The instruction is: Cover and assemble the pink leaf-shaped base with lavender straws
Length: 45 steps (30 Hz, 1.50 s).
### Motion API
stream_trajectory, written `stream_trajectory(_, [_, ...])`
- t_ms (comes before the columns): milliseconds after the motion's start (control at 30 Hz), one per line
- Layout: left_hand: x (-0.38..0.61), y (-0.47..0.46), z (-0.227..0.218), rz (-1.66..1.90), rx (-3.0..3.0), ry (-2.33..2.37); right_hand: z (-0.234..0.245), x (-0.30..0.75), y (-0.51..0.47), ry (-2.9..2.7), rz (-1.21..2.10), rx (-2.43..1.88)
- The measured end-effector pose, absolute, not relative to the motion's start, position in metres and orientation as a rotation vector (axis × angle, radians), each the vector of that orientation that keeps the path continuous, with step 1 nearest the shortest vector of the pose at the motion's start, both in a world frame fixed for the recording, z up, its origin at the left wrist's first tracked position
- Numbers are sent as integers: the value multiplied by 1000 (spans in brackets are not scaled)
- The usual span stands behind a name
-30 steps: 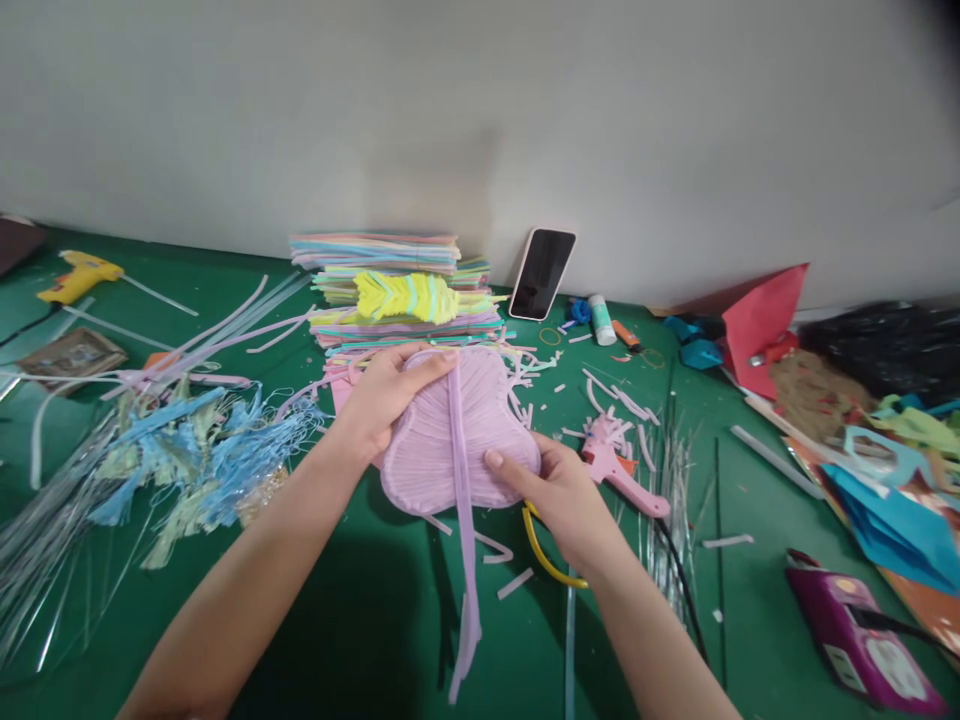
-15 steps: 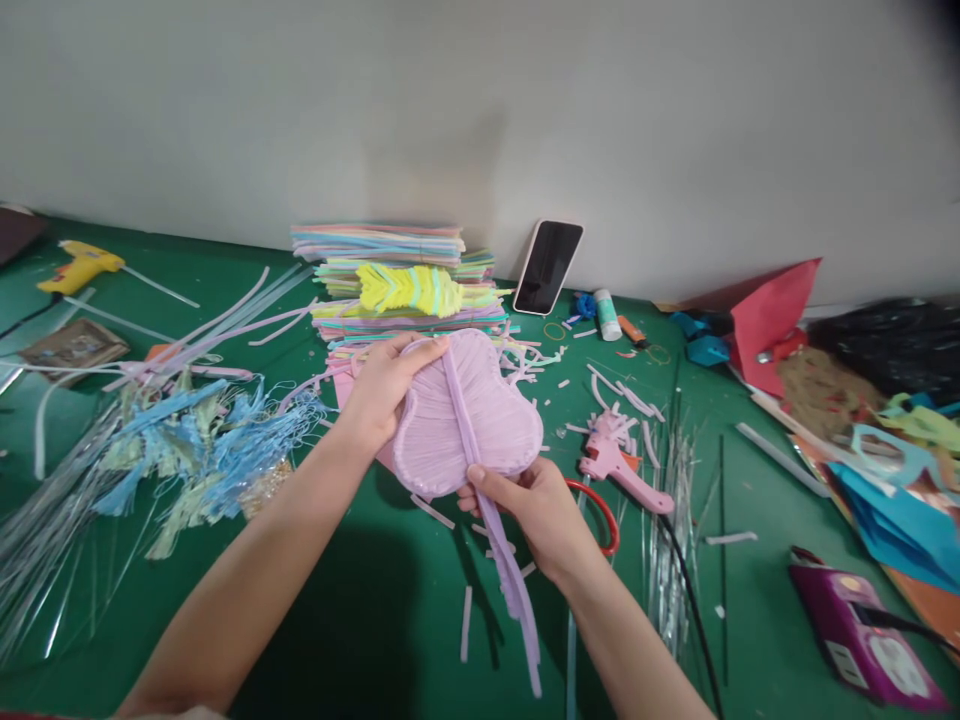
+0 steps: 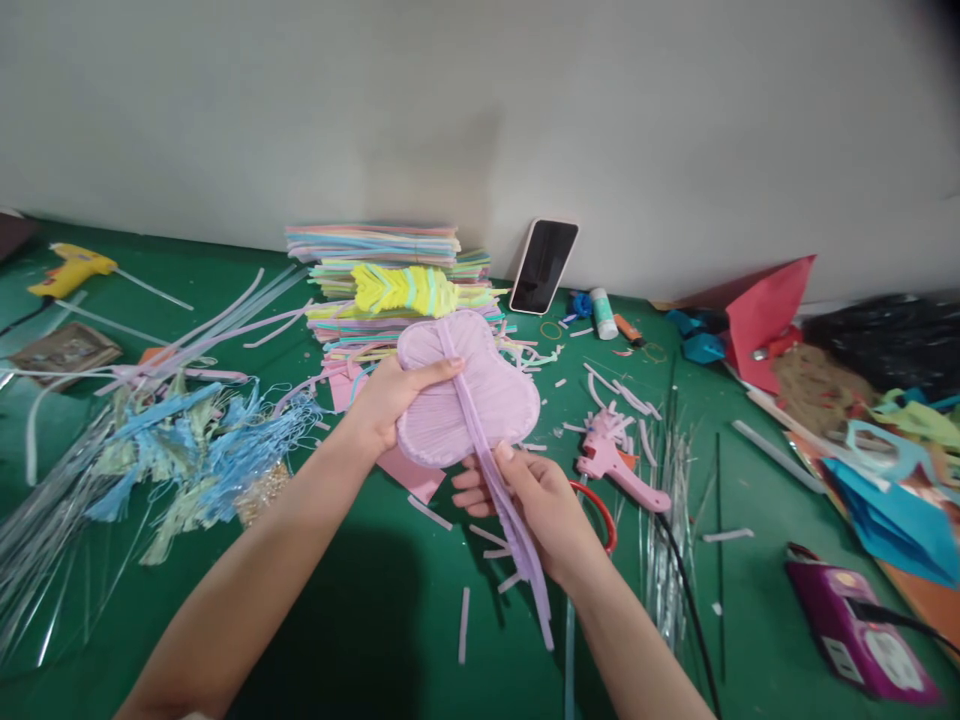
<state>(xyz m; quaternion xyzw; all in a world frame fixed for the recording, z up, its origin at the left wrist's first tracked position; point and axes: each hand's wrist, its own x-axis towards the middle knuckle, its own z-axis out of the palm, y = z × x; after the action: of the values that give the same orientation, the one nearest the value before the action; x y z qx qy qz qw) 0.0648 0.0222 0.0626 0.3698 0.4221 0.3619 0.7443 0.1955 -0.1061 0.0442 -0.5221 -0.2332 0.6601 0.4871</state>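
Observation:
My left hand (image 3: 401,395) grips the left side of a flat lilac lobed piece (image 3: 499,385) with a ribbed surface and raised rim. Its thumb presses on a bundle of lilac pipe cleaners (image 3: 517,535) that runs down across the piece and hangs past its lower edge. My right hand (image 3: 547,500) is at the lower right of the piece. Its fingers are stretched out behind the hanging pipe cleaners, and its thumb lies just to the right of them, near the rim.
Pipe cleaner bundles (image 3: 375,245) and a phone (image 3: 545,265) are by the wall. At right lie a pink glue gun (image 3: 626,475), red-handled scissors (image 3: 604,515) and a purple device (image 3: 855,630). Blue tassels (image 3: 240,435) and a yellow glue gun (image 3: 75,268) are at left.
My left thumb has moved down from the top edge onto the pipe cleaners. My right hand has loosened its pinch and its fingers have spread. The lilac piece has risen slightly.

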Motion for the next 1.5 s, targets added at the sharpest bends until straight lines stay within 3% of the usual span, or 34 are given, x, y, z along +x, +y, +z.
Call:
stream_trajectory(700, [61,16,73,675,888,874,39,194,-102,-613,1573,-1235])
stream_trajectory(1100, [63,10,73,523,929,857,36,193,-94,-399,1375,-1190])
stream_trajectory(1500, [73,4,66,627,1028,906,30,191,-91,-421,1324,-1221])
